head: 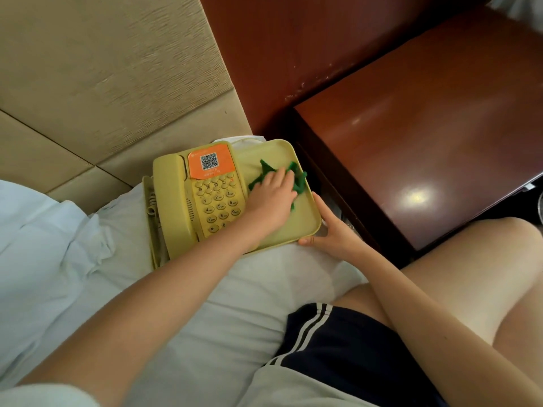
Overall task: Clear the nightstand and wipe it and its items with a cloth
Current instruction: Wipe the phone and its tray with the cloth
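Note:
A pale yellow tray (308, 227) lies on the white bed, beside the nightstand. On its left half sits a yellow desk telephone (202, 198) with an orange QR sticker, its handset on the cradle. My left hand (271, 196) lies flat on a green cloth (298, 179), pressing it onto the tray's right half. My right hand (329, 230) grips the tray's near right corner, thumb along the front rim. The dark red wooden nightstand (426, 148) stands to the right with nothing on the part of its glossy top that shows.
A white pillow and sheet (58, 245) spread under and left of the tray. A beige padded headboard (102, 83) rises behind. A dark red wall panel (279, 54) stands behind the nightstand. My bare legs and dark shorts (352, 348) fill the lower right.

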`<state>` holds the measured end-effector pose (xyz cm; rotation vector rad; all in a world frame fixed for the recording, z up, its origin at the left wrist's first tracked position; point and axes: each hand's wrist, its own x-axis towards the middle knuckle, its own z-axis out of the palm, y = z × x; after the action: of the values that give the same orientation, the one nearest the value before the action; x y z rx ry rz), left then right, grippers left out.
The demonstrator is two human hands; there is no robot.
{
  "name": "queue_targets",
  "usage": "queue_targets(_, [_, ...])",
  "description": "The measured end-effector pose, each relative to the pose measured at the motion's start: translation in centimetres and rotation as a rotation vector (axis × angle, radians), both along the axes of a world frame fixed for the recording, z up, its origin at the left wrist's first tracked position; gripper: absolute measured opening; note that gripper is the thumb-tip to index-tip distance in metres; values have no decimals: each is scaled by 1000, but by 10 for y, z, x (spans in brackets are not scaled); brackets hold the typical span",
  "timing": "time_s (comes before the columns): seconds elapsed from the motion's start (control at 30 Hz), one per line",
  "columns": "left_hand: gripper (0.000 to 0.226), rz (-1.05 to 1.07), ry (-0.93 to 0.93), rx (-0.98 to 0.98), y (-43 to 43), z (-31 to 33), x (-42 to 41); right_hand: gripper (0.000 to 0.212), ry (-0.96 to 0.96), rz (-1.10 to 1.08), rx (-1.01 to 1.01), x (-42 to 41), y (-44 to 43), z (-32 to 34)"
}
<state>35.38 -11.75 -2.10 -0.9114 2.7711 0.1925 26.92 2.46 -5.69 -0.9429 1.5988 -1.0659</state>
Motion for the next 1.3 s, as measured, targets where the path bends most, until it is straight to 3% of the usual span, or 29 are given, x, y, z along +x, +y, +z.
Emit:
queue_targets(0.13, [48, 287, 159, 12, -30, -8, -32, 94, -49, -10, -1, 5, -2, 1])
queue_targets(0.23, [48, 376, 269, 9, -37, -13, -41, 100, -67, -17, -1, 7, -3, -3])
queue_targets(0.47, [45, 67, 312, 146, -9, -2, -13, 83, -257, -50, -23, 6, -3, 6])
queue_targets(0.57, [46, -19, 277, 207, 12, 6, 8, 80, -349, -30, -51, 6, -1, 9])
queue_targets(0.7, [47, -139, 186, 285, 25, 19, 36, 61, -445, -162, -110, 3, 2, 12])
queue_targets(0.87, [48, -198, 90, 183, 22, 18, 45, 51, -455, -204, -100, 5, 5, 11])
queue_targets(0.97, [50, -89, -79, -30, 12, 9, 24, 51, -425, -212, -97, 6, 5, 12])
queue_targets(1.07, [50, 66, -132, -93, -7, 8, -4, 57, -358, -153, -84, 7, 5, 10])
queue_targets(1.2, [44, 257, 95, -12, -36, 0, -31, 60, -320, -166, -45, 7, 5, 7])
queue_targets(1.3, [40, 291, 239, -66, -34, -13, -36, 60, -329, -200, -19, 6, 6, 7])
